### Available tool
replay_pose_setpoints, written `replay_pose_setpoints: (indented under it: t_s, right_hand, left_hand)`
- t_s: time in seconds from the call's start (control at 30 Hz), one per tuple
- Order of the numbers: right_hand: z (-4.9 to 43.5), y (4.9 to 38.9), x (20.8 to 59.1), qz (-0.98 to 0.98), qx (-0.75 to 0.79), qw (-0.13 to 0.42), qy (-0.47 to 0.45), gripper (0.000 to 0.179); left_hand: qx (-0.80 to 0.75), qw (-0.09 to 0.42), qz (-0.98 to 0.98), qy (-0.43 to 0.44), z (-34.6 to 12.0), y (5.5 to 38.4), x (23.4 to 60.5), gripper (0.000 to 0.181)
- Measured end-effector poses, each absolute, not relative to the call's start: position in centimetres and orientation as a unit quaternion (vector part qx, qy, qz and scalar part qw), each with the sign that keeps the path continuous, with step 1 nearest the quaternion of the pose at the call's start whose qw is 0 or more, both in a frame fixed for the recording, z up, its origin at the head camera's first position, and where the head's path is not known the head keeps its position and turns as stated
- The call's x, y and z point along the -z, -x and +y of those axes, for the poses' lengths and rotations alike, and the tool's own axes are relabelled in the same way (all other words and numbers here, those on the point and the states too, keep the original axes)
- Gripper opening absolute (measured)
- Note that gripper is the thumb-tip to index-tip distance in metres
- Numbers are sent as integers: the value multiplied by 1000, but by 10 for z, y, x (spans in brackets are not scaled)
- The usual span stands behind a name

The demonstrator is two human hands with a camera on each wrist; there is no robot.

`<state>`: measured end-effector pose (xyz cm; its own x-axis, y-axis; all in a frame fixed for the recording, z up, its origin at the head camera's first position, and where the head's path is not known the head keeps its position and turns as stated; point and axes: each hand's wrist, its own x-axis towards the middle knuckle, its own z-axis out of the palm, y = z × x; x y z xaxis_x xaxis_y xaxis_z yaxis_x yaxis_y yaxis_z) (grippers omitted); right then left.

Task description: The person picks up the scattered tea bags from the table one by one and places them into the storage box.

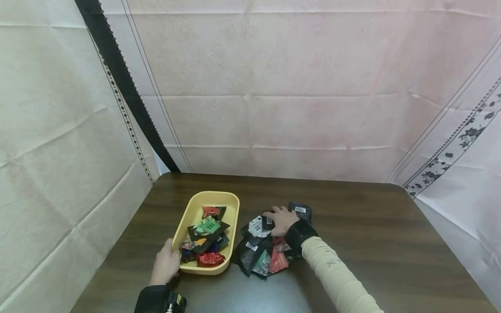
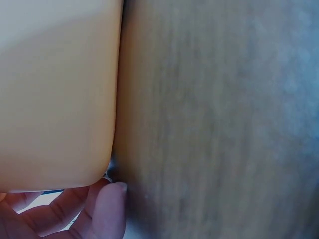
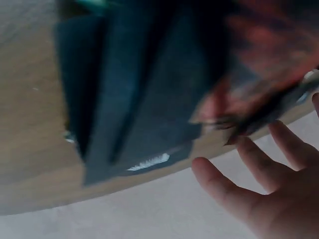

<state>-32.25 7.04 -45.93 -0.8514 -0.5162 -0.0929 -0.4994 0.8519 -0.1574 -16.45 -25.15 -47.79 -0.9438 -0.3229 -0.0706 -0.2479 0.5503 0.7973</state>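
At the left wall of a yellow plastic tray (image 1: 236, 213) is my left hand (image 1: 165, 264), its bent fingers (image 2: 57, 211) holding the tray near a rounded corner. Small packets lie in the tray: a green one (image 1: 208, 225) on black, and a red one (image 1: 210, 259) at the near end. My right hand (image 1: 282, 221) reaches over a heap of black, red and clear packets (image 1: 250, 252) beside the tray. Its fingers are spread and hold nothing visible. In the right wrist view, dark packets (image 3: 144, 94) and a blurred red packet (image 3: 269, 45) lie near the fingertips.
A black packet with a white label (image 1: 300, 210) lies just beyond the right wrist. All of this stands on a dark brown wooden table (image 1: 368, 226). Pale patterned cloth (image 1: 289, 87) hangs behind the table's far edge and along both sides.
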Motion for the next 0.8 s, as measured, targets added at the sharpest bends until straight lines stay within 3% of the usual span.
replay_pose_setpoints:
  t_s: [0.3,0.6,0.8]
  right_hand:
    - [79,329,477,965,45,2,257,43]
    - [77,331,465,974,74,-50,206,38]
    - [78,329,463,979,93,-47,177,36]
  left_hand:
    - [452,40,-876,-161,-250,164,478,31]
    - [452,34,-876,-165,-250,165,476,32]
    - [450,33,-877,-164,-251,165,476,33]
